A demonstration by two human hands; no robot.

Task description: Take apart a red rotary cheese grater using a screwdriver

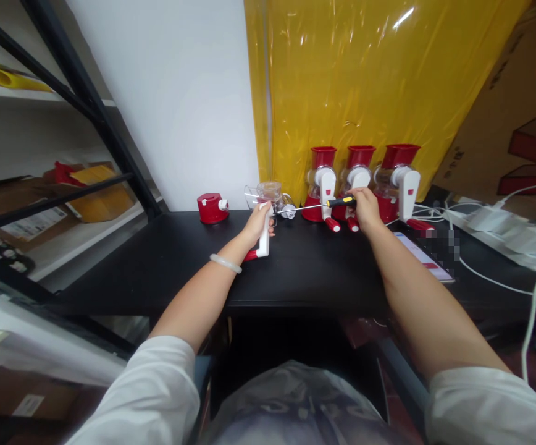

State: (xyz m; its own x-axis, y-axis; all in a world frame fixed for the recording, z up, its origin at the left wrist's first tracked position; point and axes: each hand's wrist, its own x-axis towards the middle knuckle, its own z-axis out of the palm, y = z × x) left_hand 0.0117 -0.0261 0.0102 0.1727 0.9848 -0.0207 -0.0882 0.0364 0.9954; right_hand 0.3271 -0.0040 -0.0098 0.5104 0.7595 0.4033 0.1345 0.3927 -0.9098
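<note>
My left hand (259, 224) is closed around a white crank handle (264, 241) with a red grip (251, 254) at its lower end. In my right hand (365, 207) is a screwdriver (341, 202) with a black and yellow handle. Its thin shaft points left, and the tip reaches the upper part of the crank handle; whether it touches a screw there I cannot tell. Just behind my left hand stands a clear plastic grater housing (269, 190), with a grater drum (287, 207) at its right. A red base (213, 208) sits further left.
Three red and white rotary graters (361, 176) stand at the back right of the black table (194, 266). A phone (423, 256) lies right of my right arm, near a power strip (504, 232) with white cables. A black shelf rack (105, 130) rises at the left.
</note>
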